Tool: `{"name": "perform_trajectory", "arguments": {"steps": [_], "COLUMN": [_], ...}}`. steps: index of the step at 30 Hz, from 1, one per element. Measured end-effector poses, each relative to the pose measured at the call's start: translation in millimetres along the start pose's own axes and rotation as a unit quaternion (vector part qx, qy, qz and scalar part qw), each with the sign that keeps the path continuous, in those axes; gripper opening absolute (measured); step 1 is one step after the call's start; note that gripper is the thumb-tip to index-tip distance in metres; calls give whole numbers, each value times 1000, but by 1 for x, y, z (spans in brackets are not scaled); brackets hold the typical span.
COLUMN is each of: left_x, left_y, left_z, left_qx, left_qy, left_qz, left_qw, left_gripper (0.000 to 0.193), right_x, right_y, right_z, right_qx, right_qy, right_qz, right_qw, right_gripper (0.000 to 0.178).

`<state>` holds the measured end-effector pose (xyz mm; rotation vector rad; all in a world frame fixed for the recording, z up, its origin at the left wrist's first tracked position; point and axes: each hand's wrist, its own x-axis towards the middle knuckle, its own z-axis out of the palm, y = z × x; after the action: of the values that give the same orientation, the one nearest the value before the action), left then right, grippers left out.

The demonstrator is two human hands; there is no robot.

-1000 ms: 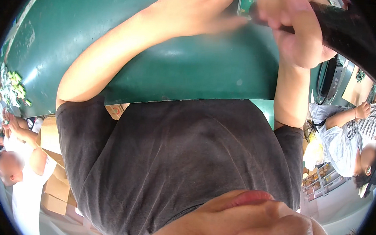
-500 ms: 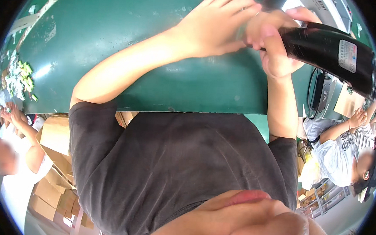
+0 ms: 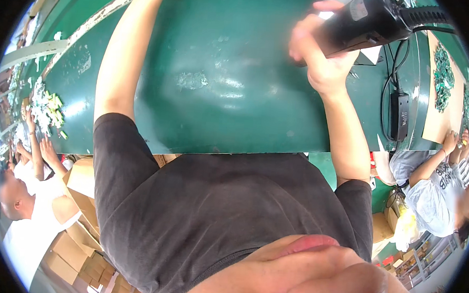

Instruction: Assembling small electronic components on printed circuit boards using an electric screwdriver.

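Observation:
My right hand [image 3: 326, 64] is wrapped round a black corded hand tool [image 3: 371, 21], holding it above the right part of the table. The tool has a thick rounded body, a small pale label and a ribbed cord sleeve at its back end. Its front end is hidden by my fingers and blur, so its exact kind does not show. My left forearm [image 3: 125, 56] reaches up along the left side and leaves at the top edge. The left hand itself lies outside the picture.
The green tabletop [image 3: 220, 114] is scuffed. On the right lie a black power adapter [image 3: 399, 115] with cables and a cardboard sheet [image 3: 435, 117] bearing small dark green pieces. Pale and yellow-green pieces [image 3: 48, 107] are heaped at left. People sit at both sides; cardboard boxes [image 3: 75, 244] stand lower left.
My left hand has come away from the right hand and moved up and left, out of the picture. The tool has swung so its cord end points up and right.

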<state>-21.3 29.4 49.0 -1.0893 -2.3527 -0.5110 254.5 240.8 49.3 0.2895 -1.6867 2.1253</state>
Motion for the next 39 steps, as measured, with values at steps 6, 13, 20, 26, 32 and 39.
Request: {"name": "perform_trajectory", "arguments": {"steps": [6,13,20,26,32,39], "left_x": [27,18,-74,-121,-109,-106], "left_y": [10,45,172,206,191,190], "left_z": [16,14,-41,-30,-40,-43], "left_qx": [49,-4,-140,-275,-283,-312], "left_qy": [-80,-31,-151,-117,-93,-140], "left_qz": [-8,43,141,106,106,96], "left_qw": [996,999,968,949,949,935], "left_gripper": [23,15,22,23,46,24], "right_x": [2,6,41,54,33,24], "right_y": [-2,-19,-79,-68,-50,-29], "right_z": [-2,-9,-82,-36,-35,-16], "right_qx": [10,24,-100,-158,-13,-19], "right_qy": [7,55,66,67,24,-71], "right_qz": [-34,-67,-211,-219,-98,-152], "right_qw": [999,996,970,960,995,986], "right_gripper": [50,47,21,38,39,44]}}
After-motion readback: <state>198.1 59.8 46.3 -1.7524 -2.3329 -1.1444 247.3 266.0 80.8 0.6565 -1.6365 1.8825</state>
